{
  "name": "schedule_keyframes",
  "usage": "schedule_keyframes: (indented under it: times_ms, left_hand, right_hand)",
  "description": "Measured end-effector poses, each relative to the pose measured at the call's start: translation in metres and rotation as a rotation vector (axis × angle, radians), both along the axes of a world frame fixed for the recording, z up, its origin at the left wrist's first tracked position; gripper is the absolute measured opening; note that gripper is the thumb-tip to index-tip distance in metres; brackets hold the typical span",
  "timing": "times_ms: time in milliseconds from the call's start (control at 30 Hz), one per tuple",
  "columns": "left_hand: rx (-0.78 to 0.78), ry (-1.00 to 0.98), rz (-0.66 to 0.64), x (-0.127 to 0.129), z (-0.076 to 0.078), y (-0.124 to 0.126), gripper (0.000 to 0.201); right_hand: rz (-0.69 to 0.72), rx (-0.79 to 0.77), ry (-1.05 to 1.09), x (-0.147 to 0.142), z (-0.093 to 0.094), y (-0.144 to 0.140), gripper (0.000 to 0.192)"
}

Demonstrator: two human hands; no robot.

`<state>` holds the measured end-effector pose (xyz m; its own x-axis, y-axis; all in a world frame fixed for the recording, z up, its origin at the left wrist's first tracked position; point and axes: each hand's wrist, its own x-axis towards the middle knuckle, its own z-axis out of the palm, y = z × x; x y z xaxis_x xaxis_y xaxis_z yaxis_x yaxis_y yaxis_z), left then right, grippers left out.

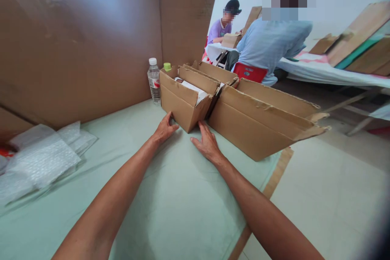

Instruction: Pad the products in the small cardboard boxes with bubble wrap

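Observation:
A small open-topped cardboard box (178,103) stands on the pale green cloth, with white flat pieces (194,88) inside. At its lower front left edge is my left hand (165,129), fingers reaching toward the box and thumb apart. My right hand (207,141) lies by the near lower corner of the same box, with fingers stretched out and thumb spread. Both hands' fingertips are at or against the box's base; firm contact is hard to make out. To the right, close by my right fingers, stands a longer open cardboard box (250,122).
A water bottle (154,83) stands left of the boxes, before a tall cardboard panel (91,48). Bubble wrap (42,158) lies at left. The table edge (277,172) runs along the right. Beyond, a person in light blue (271,44) sits on a red chair (250,72).

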<state>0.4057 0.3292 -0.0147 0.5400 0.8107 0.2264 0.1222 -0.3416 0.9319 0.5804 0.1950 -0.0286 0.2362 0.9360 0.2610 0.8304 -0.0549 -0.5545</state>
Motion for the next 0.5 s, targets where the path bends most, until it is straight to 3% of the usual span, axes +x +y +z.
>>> schedule_keyframes:
  times_ms: [133,233,333,500]
  left_hand:
    - [0.174,0.162,0.019,-0.009,-0.003,-0.038,0.069]
    - [0.275,0.299,0.003,-0.029,-0.003,-0.086,0.052]
    - [0.330,0.420,0.009,-0.059,-0.003,-0.141,0.049]
    - [0.516,0.672,-0.062,-0.118,0.007,-0.227,0.058]
  right_hand:
    - [-0.016,0.043,-0.050,0.005,-0.008,0.004,0.071]
    - [-0.021,0.087,-0.101,0.008,-0.010,0.007,0.050]
    - [0.039,0.126,-0.099,0.012,-0.011,0.011,0.034]
    - [0.056,0.132,-0.205,0.023,-0.020,0.029,0.046]
